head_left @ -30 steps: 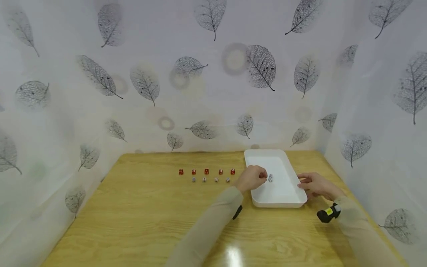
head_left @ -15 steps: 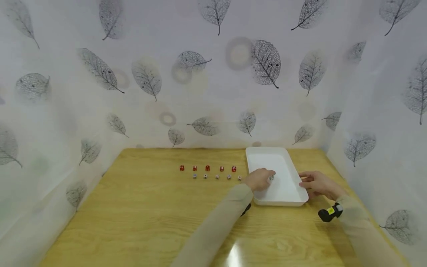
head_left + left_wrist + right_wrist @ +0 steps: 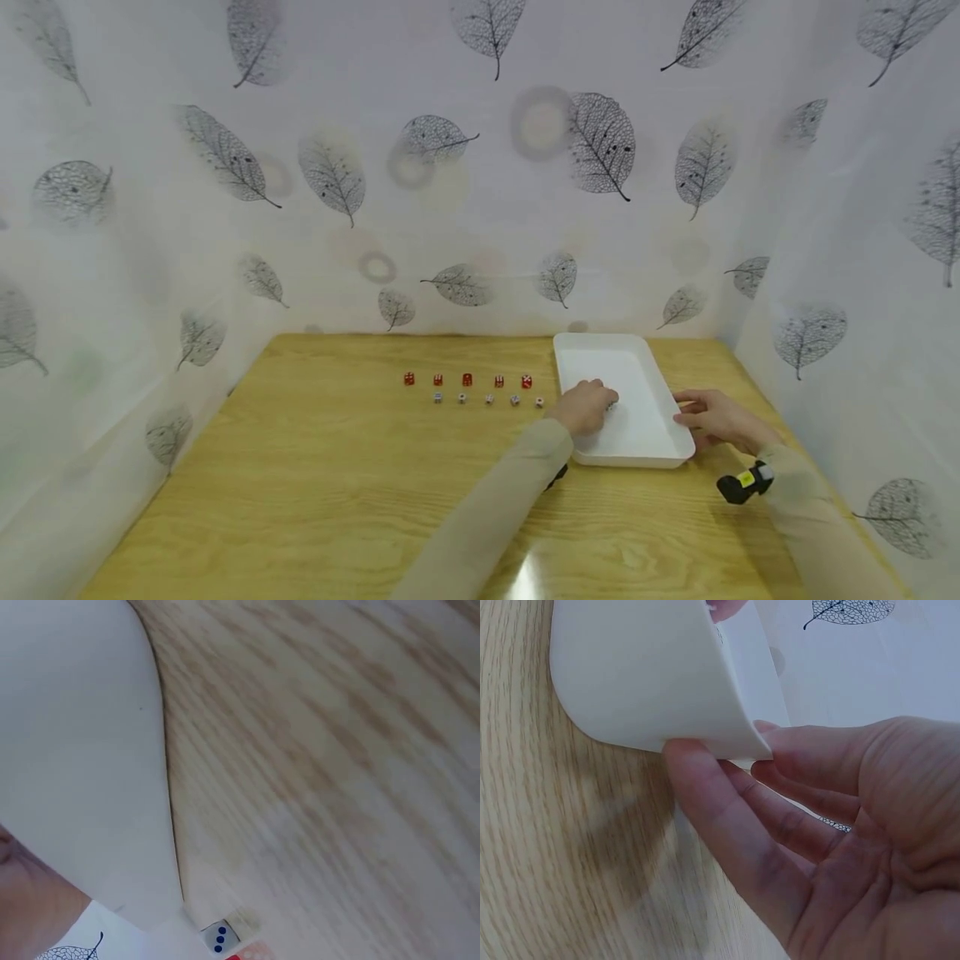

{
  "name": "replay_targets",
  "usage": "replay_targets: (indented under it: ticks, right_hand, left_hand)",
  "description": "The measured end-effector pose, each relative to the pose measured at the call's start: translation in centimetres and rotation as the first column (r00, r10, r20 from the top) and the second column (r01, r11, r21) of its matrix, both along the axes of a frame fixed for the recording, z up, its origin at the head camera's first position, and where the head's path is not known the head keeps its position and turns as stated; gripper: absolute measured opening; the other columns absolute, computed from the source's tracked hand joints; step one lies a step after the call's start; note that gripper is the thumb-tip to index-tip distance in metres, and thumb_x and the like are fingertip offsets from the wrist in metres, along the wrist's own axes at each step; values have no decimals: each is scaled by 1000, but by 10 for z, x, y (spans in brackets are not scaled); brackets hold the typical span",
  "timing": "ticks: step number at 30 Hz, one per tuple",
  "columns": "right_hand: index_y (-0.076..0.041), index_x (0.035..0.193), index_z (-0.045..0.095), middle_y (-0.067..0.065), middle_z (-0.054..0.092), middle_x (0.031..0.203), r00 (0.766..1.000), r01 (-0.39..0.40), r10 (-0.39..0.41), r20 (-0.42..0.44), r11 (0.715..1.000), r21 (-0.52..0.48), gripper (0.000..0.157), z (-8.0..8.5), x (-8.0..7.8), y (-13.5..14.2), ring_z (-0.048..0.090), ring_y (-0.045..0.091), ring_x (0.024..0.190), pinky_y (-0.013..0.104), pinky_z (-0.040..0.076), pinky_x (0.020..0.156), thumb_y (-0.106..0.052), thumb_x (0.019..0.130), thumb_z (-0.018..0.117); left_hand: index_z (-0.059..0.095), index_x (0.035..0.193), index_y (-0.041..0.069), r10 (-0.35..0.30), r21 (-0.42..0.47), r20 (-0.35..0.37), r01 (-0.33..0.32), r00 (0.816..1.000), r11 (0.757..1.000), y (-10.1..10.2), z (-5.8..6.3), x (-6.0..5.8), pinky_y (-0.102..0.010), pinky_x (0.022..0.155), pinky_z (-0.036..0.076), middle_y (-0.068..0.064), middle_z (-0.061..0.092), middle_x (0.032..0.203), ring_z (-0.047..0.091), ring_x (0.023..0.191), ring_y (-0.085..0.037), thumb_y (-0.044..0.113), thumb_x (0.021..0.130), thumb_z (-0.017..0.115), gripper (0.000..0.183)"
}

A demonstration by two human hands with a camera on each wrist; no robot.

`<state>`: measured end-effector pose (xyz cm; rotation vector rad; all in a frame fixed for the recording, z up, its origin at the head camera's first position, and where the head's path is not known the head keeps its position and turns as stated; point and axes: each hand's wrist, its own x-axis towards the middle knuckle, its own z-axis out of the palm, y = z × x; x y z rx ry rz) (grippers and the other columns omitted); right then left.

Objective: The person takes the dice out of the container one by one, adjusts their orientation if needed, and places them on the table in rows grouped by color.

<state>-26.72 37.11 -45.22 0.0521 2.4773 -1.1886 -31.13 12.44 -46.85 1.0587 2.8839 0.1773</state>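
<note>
A white rectangular tray [image 3: 637, 425] stands on the right part of the table. My left hand [image 3: 585, 407] reaches over its near left side, fingers bent down at a small white die [image 3: 612, 406] inside. The fingers mostly cover that die, so whether they pinch it is hidden. At the tray's right wall, my right hand [image 3: 720, 418] holds the rim, with the thumb at the edge and fingers against the outside, as the right wrist view shows. Left of the tray lie a row of red dice [image 3: 467, 380] and, nearer, a row of white dice [image 3: 489, 400].
The wooden table [image 3: 337, 483] reaches a leaf-patterned curtain [image 3: 465, 208] at the back and both sides. In the left wrist view, the tray's outer wall [image 3: 82, 750] fills the left, with a white die [image 3: 219, 937] near its lower corner.
Another white die now stands at the right end of the white row. My left hand has moved right, from just above the dice in the tray down to them. The right hand stays at the rim.
</note>
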Motion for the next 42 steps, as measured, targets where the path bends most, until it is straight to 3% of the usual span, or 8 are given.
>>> replay_targets:
  ticks: [6,10,14,17,21,24,38,42]
  right_hand:
    - [9,149,26,39,43,136,1000,7,-7,0,1000,24,65,2,0,1,66,21,94,37,60,72,-17,99,57]
    - [9,149,25,39,43,136,1000,2,-2,0,1000,5,65,2,3,1,66,21,94,38,60,72,-17,99,57]
    - [10,149,25,39,43,136,1000,-7,7,-5,1000,-11,63,1,4,-1,66,21,95,39,60,73,-16,100,56]
    - [10,149,25,39,44,135,1000,-11,11,-14,1000,10,63,2,2,0,66,21,95,38,60,72,-16,100,55]
    - [9,149,24,39,45,134,1000,-4,4,-10,1000,14,63,3,1,1,66,21,95,38,59,72,-16,100,55]
    - [9,150,23,39,45,134,1000,-2,2,-7,1000,0,64,3,3,1,66,21,94,38,60,72,-16,100,56]
    - [10,149,24,40,41,137,1000,10,-10,6,1000,-18,65,1,3,0,66,21,96,39,59,74,-18,100,56]
    - [10,149,23,40,42,136,1000,2,-2,-5,1000,-21,66,0,3,-2,66,22,96,39,59,74,-18,100,56]
  left_hand:
    - [74,104,19,-16,48,-17,17,1000,999,1,0,-2,-15,88,49,9,71,110,63,101,-6,18,101,52,22]
    - [72,90,17,2,89,28,-4,1000,996,0,-1,0,-13,75,47,10,71,109,63,91,-3,18,98,59,15]
    - [68,81,16,-3,116,27,-1,1000,993,-3,-3,2,-14,63,40,10,70,90,54,72,-2,17,94,66,13]
    - [68,81,17,-14,158,13,11,1000,987,-7,-3,1,-15,61,38,9,70,90,50,68,-3,17,94,66,13]
    - [75,99,18,-29,227,10,26,1000,974,-12,2,1,-10,67,42,10,72,109,57,78,1,16,92,66,11]
    - [73,111,16,-26,283,26,18,999,959,-18,5,2,-9,71,44,10,72,106,59,83,2,18,92,67,20]
    - [71,113,10,26,444,170,-100,985,891,-56,18,6,-12,71,48,6,69,98,57,83,0,18,93,66,22]
    - [72,111,7,10,490,159,-88,987,867,-72,18,2,-13,73,49,2,70,98,59,83,-2,15,93,65,21]
